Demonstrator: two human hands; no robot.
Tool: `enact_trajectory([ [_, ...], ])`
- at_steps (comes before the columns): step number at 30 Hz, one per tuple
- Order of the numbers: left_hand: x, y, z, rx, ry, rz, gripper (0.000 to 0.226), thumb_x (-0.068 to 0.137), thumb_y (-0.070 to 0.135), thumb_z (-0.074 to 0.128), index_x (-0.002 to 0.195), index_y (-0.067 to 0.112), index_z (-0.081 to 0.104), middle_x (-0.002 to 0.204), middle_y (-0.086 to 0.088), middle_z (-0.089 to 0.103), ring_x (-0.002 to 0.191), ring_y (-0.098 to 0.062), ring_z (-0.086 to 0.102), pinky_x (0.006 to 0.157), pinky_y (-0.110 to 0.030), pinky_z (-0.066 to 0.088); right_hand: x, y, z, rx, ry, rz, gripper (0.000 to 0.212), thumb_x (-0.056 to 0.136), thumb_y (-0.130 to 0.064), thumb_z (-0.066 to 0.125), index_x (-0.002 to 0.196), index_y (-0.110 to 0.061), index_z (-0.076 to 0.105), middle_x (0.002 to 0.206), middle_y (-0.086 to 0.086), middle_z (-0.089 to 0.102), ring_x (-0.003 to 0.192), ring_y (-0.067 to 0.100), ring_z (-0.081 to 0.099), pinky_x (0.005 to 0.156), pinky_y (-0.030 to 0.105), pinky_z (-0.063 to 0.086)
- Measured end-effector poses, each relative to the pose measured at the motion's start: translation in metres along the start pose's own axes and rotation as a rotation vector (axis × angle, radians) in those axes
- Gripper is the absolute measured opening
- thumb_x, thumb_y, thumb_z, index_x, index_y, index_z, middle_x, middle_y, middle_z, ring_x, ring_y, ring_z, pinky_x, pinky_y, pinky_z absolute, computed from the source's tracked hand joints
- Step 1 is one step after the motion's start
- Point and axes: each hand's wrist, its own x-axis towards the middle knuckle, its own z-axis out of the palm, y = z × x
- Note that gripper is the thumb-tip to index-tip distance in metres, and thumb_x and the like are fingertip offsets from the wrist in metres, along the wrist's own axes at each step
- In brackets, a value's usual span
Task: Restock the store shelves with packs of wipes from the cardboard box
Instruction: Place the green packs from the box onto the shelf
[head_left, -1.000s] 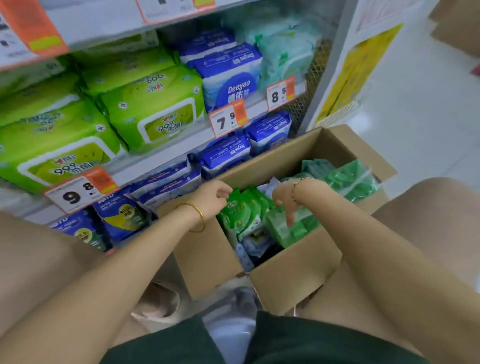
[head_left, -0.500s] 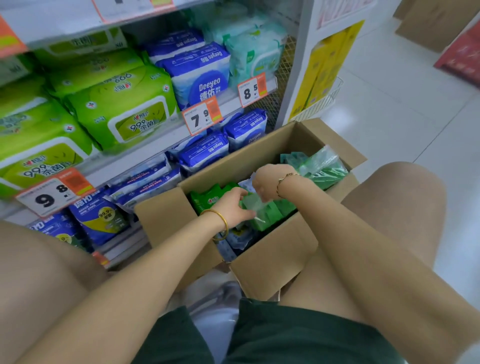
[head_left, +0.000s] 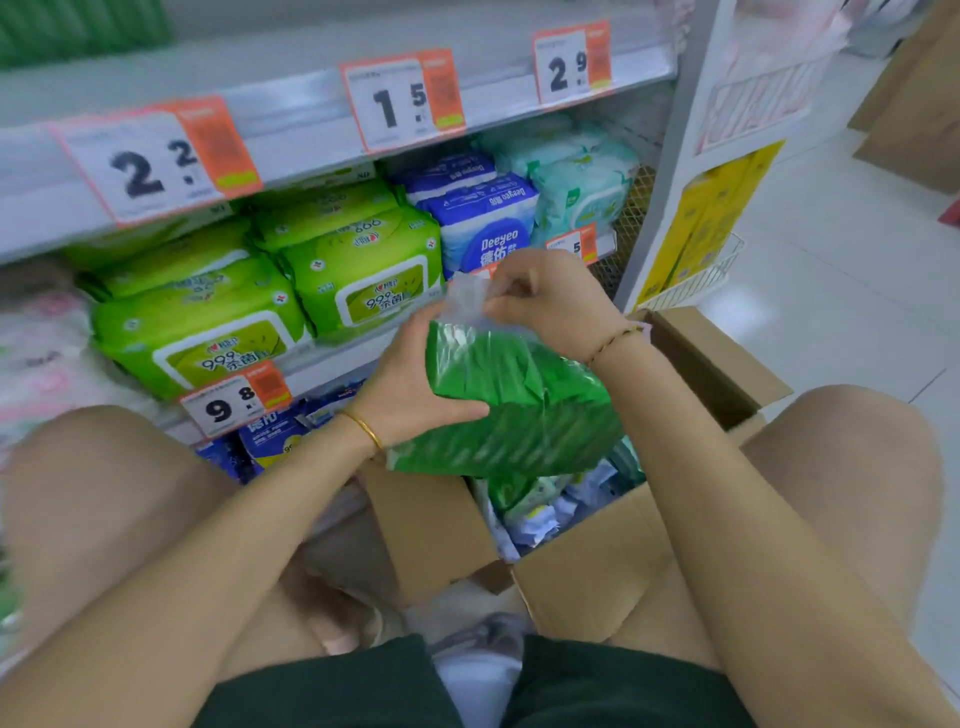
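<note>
A clear plastic bag of green wipes packs hangs above the open cardboard box. My left hand grips the bag's left side, thumb underneath. My right hand pinches the bag's clear top edge. More green and white packs lie inside the box. The shelf behind holds large green wipes packs, blue Deeyeo packs and pale teal packs.
Price tags hang along the shelf edges. Blue packs fill the lower shelf. My bare knees flank the box. A white post with a yellow sign and a wire basket stands at right, and white tiled floor beyond.
Both hands lifted the bag of green packs out of the box to shelf height. The view tilted upward, showing the upper shelf tags.
</note>
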Motion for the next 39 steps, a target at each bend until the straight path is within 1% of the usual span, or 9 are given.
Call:
enact_trajectory([
  [7,-0.040,0.024,-0.094,-0.115,0.323,-0.092,0.062,0.058,0.024,0.087,0.105,0.026,0.046,0.108,0.008,0.052,0.100,-0.010,0.050,0.074,-0.007,0.039,0.019,-0.073,0.023,0.213,0.029,-0.118,0.018,0.083,-0.014,0.068,0.100,-0.007,0.068,0.093,0.004,0.066,0.091,0.015,0.060,0.080,0.018,0.043],
  [10,-0.065,0.027,-0.137,-0.165,0.433,-0.185,0.072,0.040,0.039,0.088,0.103,0.023,0.056,0.114,0.002,0.061,0.104,-0.017,0.058,0.087,-0.027,0.048,0.016,-0.079,0.032,0.129,0.047,-0.112,0.058,0.083,-0.025,0.070,0.135,-0.011,0.048,0.135,0.006,0.051,0.127,0.017,0.046,0.106,0.023,0.031],
  [15,-0.117,0.034,-0.211,-0.445,0.492,-0.303,0.103,0.023,0.044,0.092,0.116,0.014,0.059,0.114,-0.010,0.066,0.097,-0.029,0.067,0.090,-0.045,0.053,0.009,-0.069,0.050,0.615,0.015,0.239,0.091,0.064,-0.067,0.069,0.140,-0.029,0.037,0.141,0.001,0.046,0.131,0.018,0.042,0.112,0.042,0.033],
  [20,-0.148,0.052,-0.255,-0.602,0.512,-0.237,0.015,0.072,0.010,0.067,0.087,0.006,0.066,0.064,-0.006,0.072,0.051,-0.016,0.067,0.054,-0.027,0.058,0.014,-0.078,0.068,1.105,-0.286,0.287,0.122,0.037,-0.063,0.086,0.142,-0.034,0.030,0.136,-0.001,0.054,0.125,0.024,0.052,0.105,0.053,0.039],
  [23,-0.157,0.057,-0.278,-0.646,0.509,-0.283,0.013,0.085,0.019,0.058,0.079,0.012,0.067,0.059,-0.001,0.071,0.050,-0.012,0.067,0.052,-0.024,0.058,0.025,-0.112,0.058,1.121,-0.202,0.153,0.112,0.039,-0.051,0.090,0.137,-0.025,0.041,0.122,0.006,0.064,0.110,0.030,0.062,0.090,0.052,0.051],
  [26,-0.161,0.056,-0.300,-0.712,0.546,-0.308,0.026,0.087,0.035,0.057,0.077,0.015,0.070,0.066,-0.001,0.073,0.056,-0.011,0.070,0.054,-0.025,0.059,0.043,-0.146,0.032,1.242,-0.161,0.093,0.073,0.045,-0.032,0.086,0.112,-0.016,0.062,0.091,0.004,0.073,0.079,0.024,0.070,0.073,0.041,0.055],
  [32,-0.162,0.054,-0.341,-0.720,0.494,-0.200,0.039,0.070,0.036,0.061,0.100,0.013,0.071,0.102,-0.007,0.071,0.092,-0.020,0.066,0.079,-0.034,0.057,0.084,-0.202,0.011,1.431,-0.226,0.080,0.013,0.077,-0.025,0.064,0.078,-0.016,0.073,0.076,0.002,0.074,0.069,0.020,0.071,0.075,0.039,0.058],
  [37,-0.125,0.052,-0.386,-0.495,0.559,-0.220,0.028,0.083,0.011,0.061,0.110,0.008,0.060,0.086,-0.005,0.073,0.068,-0.012,0.071,0.062,-0.028,0.060,0.147,-0.244,0.017,1.385,-0.184,0.075,0.026,0.080,-0.026,0.064,0.099,-0.009,0.066,0.095,0.010,0.070,0.086,0.027,0.069,0.084,0.040,0.055],
  [39,-0.103,0.034,-0.412,-0.422,0.697,-0.243,0.039,0.084,0.011,0.065,0.121,0.005,0.053,0.097,-0.008,0.071,0.077,-0.015,0.071,0.069,-0.032,0.060,0.180,-0.255,0.027,1.315,-0.097,0.062,0.062,0.062,-0.038,0.081,0.114,-0.009,0.064,0.112,0.011,0.068,0.103,0.029,0.066,0.096,0.047,0.049],
])
